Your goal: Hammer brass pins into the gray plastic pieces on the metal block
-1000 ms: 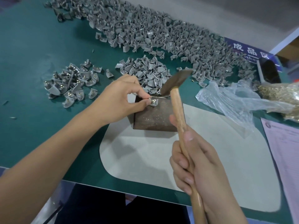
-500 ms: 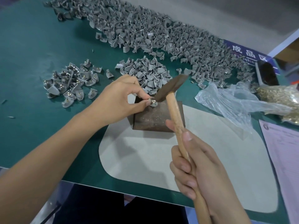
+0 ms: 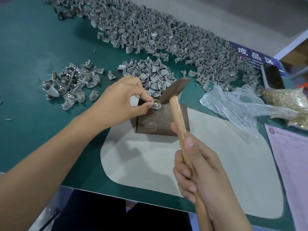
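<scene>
Risk entry: left hand (image 3: 120, 104) pinched the gray piece (image 3: 155, 105) at the block's (image 3: 160, 120) far-left corner, right hand (image 3: 200, 177) gripped the hammer (image 3: 176, 97) poised just above; a skewed blow would likely strike fingertips (image 3: 149, 101) or bend the pin.

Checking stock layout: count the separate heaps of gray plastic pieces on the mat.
3: a long heap along the far edge, a small one behind the metal block, another left. Strays lie between.

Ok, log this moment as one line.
left hand: pinches gray plastic piece on metal block | right hand: grips hammer | hammer head at piece
</scene>
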The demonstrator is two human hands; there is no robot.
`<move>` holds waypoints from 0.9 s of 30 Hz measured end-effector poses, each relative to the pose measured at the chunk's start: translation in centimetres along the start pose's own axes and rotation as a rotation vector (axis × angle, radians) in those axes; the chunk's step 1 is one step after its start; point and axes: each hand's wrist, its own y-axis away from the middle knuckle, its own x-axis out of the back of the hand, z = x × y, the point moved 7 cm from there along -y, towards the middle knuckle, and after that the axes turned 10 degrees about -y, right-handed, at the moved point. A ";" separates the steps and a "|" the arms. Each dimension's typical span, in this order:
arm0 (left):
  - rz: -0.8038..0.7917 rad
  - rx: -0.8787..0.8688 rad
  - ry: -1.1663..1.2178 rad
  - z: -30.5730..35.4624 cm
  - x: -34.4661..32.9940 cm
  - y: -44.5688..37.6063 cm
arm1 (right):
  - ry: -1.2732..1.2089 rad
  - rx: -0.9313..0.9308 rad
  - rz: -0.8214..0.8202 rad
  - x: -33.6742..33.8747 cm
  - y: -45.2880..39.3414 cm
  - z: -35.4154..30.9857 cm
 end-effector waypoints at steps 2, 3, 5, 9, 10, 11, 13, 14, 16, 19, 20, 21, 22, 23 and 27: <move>0.002 0.003 0.008 0.0 0.1 -0.1 | -0.028 0.039 0.036 -0.1 -0.1 0.1; 0.005 0.001 0.013 0.0 0.2 0.0 | -0.024 0.027 0.058 0.0 -0.2 0.2; 0.012 -0.005 0.012 0.1 0.2 0.0 | -0.019 -0.002 0.079 0.2 -0.2 0.4; 0.008 -0.003 -0.009 0.1 0.3 -0.1 | -0.052 0.075 0.030 0.2 0.0 -0.4; 0.006 -0.001 -0.009 0.1 0.3 -0.1 | -0.048 0.064 0.018 0.2 -0.1 -0.3; 0.006 0.000 -0.008 0.0 0.3 -0.1 | -0.032 0.034 0.009 0.2 -0.1 -0.1; 0.011 0.000 -0.011 0.1 0.3 -0.1 | 0.004 -0.018 0.008 0.2 -0.2 0.1; 0.014 0.001 -0.016 0.1 0.3 0.0 | 0.011 -0.012 0.017 0.2 -0.2 0.0; 0.012 0.010 -0.026 0.1 0.3 0.0 | -0.006 0.035 0.051 0.2 -0.3 -0.2; 0.017 0.015 -0.027 0.1 0.3 -0.1 | 0.016 0.016 0.065 0.4 -0.6 0.1; 0.022 0.017 -0.025 0.1 0.3 -0.1 | 0.036 -0.005 0.060 0.4 -0.6 0.3; 0.024 0.018 -0.026 0.1 0.4 0.0 | 0.044 -0.005 0.057 0.5 -0.5 0.3; 0.024 0.018 -0.031 0.1 0.4 0.0 | 0.045 0.019 0.056 0.4 -0.3 0.1; 0.021 0.018 -0.037 0.1 0.4 0.0 | 0.041 0.059 0.050 0.3 -0.2 -0.1; 0.006 0.024 -0.035 0.0 0.4 -0.1 | 0.035 0.032 0.017 0.0 -0.5 0.1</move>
